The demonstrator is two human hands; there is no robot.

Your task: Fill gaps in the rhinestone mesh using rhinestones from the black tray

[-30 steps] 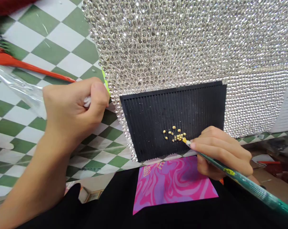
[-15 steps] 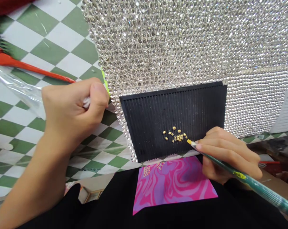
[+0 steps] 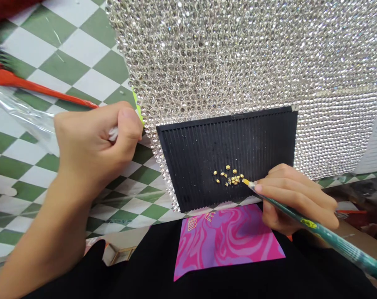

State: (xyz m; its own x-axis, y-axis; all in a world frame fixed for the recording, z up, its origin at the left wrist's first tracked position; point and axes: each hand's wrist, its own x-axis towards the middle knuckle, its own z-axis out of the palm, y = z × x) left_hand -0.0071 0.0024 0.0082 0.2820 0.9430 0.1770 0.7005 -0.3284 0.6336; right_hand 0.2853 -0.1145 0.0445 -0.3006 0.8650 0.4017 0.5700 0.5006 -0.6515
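My right hand (image 3: pixel 297 199) grips a green picker pencil (image 3: pixel 316 230), its yellow tip touching or just beside a small heap of gold-coloured rhinestones (image 3: pixel 235 180). These stones lie on a black ridged tray (image 3: pixel 194 158), with a few scattered left of the heap. The tray rests over the lower edge of a large sheet covered in clear rhinestones (image 3: pixel 225 62). To the left, my left hand (image 3: pixel 99 137) is closed in a fist beside the sheet's edge. A bit of something white shows between its thumb and fingers; most of it is hidden.
A green-and-white checked cloth (image 3: pixel 66 54) covers the table. On the left lie a red-handled tool (image 3: pixel 45 87) and clear plastic film (image 3: pixel 26 114). White lined paper (image 3: pixel 373 145) shows at the right edge. Boxes sit low on the right.
My right hand has shifted slightly left, bringing the pencil's tip closer to the heap of stones. My left hand and the tray stay in place.
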